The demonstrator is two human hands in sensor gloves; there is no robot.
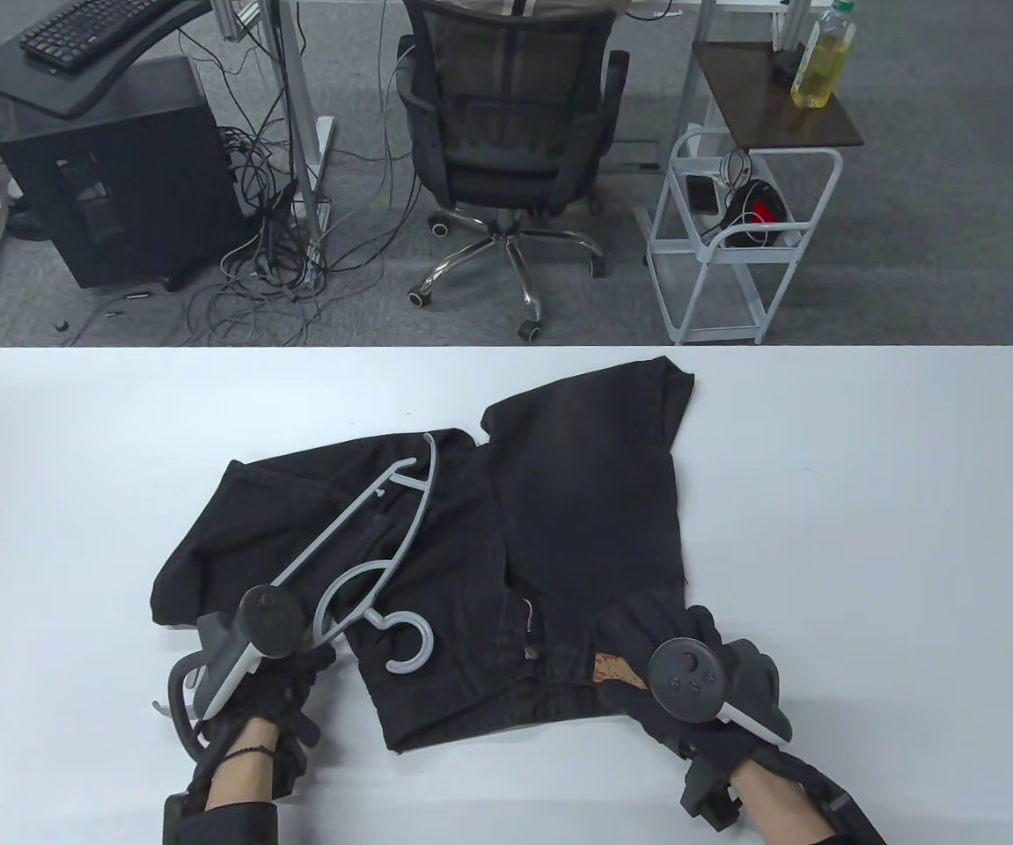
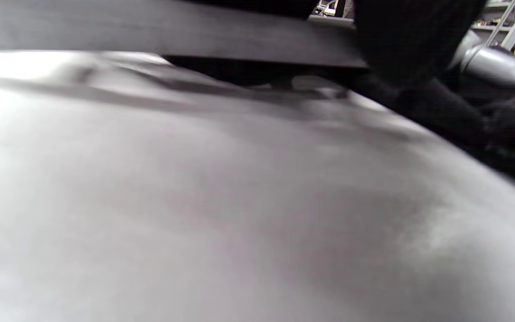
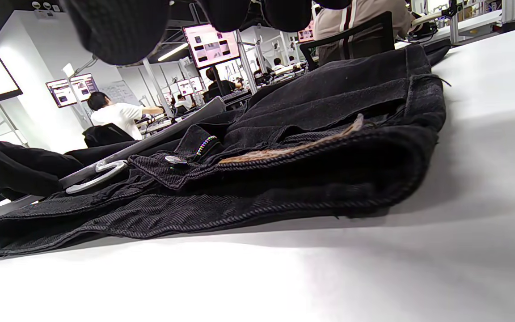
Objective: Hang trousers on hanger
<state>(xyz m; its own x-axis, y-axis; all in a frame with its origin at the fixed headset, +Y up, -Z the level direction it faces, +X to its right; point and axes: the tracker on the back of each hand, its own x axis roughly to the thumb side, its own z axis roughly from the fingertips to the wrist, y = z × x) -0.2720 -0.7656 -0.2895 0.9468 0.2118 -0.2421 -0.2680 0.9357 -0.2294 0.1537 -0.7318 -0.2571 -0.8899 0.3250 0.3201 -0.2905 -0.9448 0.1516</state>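
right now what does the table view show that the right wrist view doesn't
Only the table view shows both hands: the left hand at the hanger, the right hand at the trousers' waistband, and the hanger's whole outline lying on the trousers. Only the right wrist view shows the waistband button, the zipper teeth and people at desks behind. Both show the black trousers, the grey hanger and the white table.

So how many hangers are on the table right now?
1. The grey hanger lies on the left half of the black trousers, hook toward the person, beside the left hand. Others could be hidden under the cloth.
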